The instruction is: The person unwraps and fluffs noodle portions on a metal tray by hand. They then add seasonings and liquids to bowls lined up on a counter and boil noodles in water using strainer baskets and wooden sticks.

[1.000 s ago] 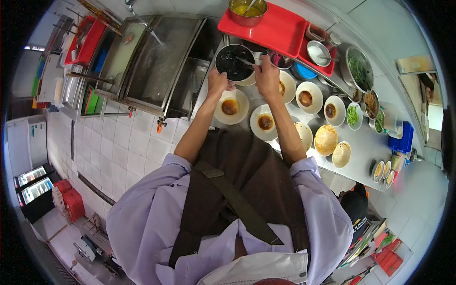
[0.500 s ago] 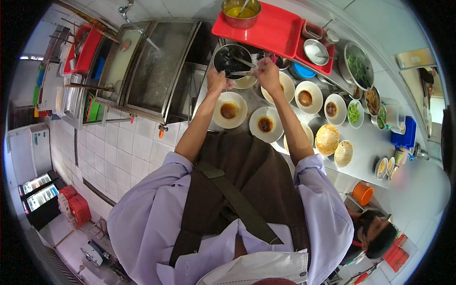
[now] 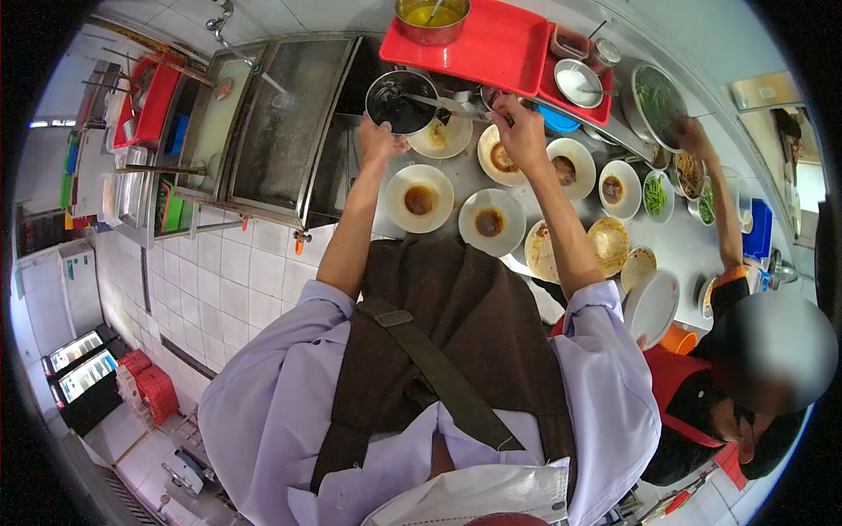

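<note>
My left hand grips the near edge of a metal bowl of black sauce, and a metal utensil handle leans in it. My right hand is closed on a spoon, whose dark-coated end is over a white bowl with some brown sauce in it. Nearer me stand two more white bowls with brown sauce, one on the left and one on the right. Another sauce bowl sits partly behind my right hand.
Behind is a red tray with a pot of yellow liquid. Sinks with a tap lie left. On the right are sauced bowls, chopped greens and a co-worker's hand at a pan of greens; a white plate is close to my right elbow.
The sauce bowl has shifted left with my left hand. My right hand has moved right, drawing the spoon out over the white bowl. A co-worker's arm and a white plate have appeared on the right.
</note>
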Demonstrator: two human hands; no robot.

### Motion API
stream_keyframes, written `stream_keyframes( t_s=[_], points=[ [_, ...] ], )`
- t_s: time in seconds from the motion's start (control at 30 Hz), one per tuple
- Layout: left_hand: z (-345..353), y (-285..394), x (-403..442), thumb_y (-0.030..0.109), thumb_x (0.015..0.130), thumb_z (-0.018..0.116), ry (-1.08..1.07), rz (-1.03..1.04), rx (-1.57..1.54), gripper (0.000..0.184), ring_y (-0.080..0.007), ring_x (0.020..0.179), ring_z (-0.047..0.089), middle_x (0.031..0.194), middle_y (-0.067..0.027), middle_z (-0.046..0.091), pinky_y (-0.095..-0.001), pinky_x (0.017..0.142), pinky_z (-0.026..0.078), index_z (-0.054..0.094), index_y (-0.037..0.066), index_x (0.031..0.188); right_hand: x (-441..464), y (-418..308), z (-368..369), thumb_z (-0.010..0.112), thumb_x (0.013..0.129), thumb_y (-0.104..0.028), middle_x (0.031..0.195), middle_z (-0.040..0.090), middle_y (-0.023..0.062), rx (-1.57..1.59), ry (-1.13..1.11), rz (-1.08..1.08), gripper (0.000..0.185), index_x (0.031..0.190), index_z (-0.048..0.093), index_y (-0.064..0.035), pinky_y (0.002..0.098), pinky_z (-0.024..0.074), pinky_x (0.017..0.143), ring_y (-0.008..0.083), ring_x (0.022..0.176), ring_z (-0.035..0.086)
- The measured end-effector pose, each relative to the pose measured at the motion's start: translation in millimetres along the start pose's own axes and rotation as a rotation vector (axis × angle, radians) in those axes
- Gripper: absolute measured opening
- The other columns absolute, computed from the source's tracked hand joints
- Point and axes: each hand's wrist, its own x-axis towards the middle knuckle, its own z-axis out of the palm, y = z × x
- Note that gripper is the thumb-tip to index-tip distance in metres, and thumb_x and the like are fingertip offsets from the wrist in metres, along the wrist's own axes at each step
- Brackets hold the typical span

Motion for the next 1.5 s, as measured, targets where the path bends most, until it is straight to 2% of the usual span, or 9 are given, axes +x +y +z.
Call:
stream_keyframes(
  t_s=[0.23,0.37,0.53,0.77,0.93,1.0,1.13,1.3,1.5],
  points=[
    [0,14,-4,0.0,0.089,0.036,-0.003,-0.01,0.041,0.027,-0.0275,0.053,0.064,0.072,-0.0184,0.061,-0.0367,0.044,0.057,0.039,0.003,0.115,-5,5,15,0.063,0.071,-0.001,0.079,0.063,0.014,-0.161,0.067,-0.524,0.015,0.085,0.057,-0.0032,0.0361,0.0523,0.059,0.0297,0.069,0.064],
    [9,24,-12,-0.005,0.085,0.038,0.006,0.01,-0.005,0.035,-0.0221,0.051,0.062,0.073,-0.019,0.06,-0.0338,0.038,0.055,0.042,0.001,0.119,2,-5,40,0.062,0.067,-0.002,0.078,0.062,0.0125,-0.197,0.083,-0.617,0.017,0.082,0.057,-0.0045,0.0349,0.0521,0.058,0.0273,0.068,0.063],
    [8,47,-24,-0.004,0.079,0.041,-0.078,-0.088,0.022,0.025,-0.0197,0.048,0.056,0.073,-0.0176,0.058,-0.0354,0.037,0.053,0.052,-0.002,0.102,1,-23,59,0.069,0.079,-0.014,0.08,0.063,0.0189,-0.008,0.009,-0.225,0.023,0.09,0.056,0.0005,0.042,0.0508,0.059,0.0358,0.067,0.063],
    [0,67,-51,-0.005,0.077,0.041,-0.23,-0.141,0.137,0.02,-0.0222,0.048,0.058,0.067,-0.0145,0.056,-0.0362,0.038,0.052,0.052,-0.003,0.094,-22,-52,2,0.069,0.08,-0.021,0.078,0.063,0.0168,0.207,0.042,0.175,0.029,0.098,0.057,-0.0014,0.0366,0.0497,0.06,0.0302,0.064,0.063],
    [19,103,-59,0.003,0.08,0.045,-0.331,-0.155,0.139,0.012,-0.0154,0.05,0.055,0.066,-0.0074,0.053,-0.0317,0.042,0.052,0.05,0.001,0.09,-13,22,-52,0.066,0.082,-0.025,0.083,0.063,0.0156,0.095,0.657,0.482,0.032,0.1,0.054,-0.0007,0.0398,0.0474,0.07,0.0307,0.075,0.061],
    [35,116,-46,0.003,0.08,0.046,-0.418,-0.098,0.045,0.008,-0.0149,0.051,0.054,0.065,-0.0066,0.052,-0.033,0.045,0.052,0.05,0.002,0.087,-5,65,-69,0.067,0.081,-0.027,0.088,0.063,0.0205,-0.122,0.683,0.626,0.038,0.101,0.053,0.0017,0.0435,0.0467,0.077,0.0363,0.082,0.061],
    [78,140,-12,-0.001,0.079,0.046,-0.491,-0.03,0.027,0.01,-0.0185,0.054,0.056,0.067,-0.012,0.054,-0.0341,0.047,0.055,0.05,-0.005,0.086,19,106,-92,0.067,0.081,-0.028,0.092,0.063,0.0218,-0.205,0.613,0.735,0.038,0.102,0.054,0.0016,0.0461,0.0456,0.08,0.0401,0.087,0.061],
    [136,141,34,0.002,0.08,0.048,-0.454,-0.074,0.068,0.007,-0.0262,0.06,0.064,0.074,-0.0169,0.06,-0.0364,0.054,0.059,0.049,-0.004,0.082,33,144,-105,0.068,0.076,-0.029,0.09,0.064,0.0274,-0.422,0.308,0.765,0.036,0.084,0.064,0.0058,0.0481,0.0485,0.078,0.0437,0.088,0.062],
    [173,113,65,0.003,0.083,0.047,-0.409,-0.08,-0.012,0.018,-0.0338,0.064,0.066,0.076,-0.023,0.062,-0.0395,0.054,0.06,0.047,-0.011,0.094,29,193,-94,0.061,0.072,-0.021,0.083,0.063,0.0273,-0.129,0.287,0.754,0.028,0.079,0.064,0.006,0.0469,0.049,0.074,0.0422,0.082,0.063]
  ],
)
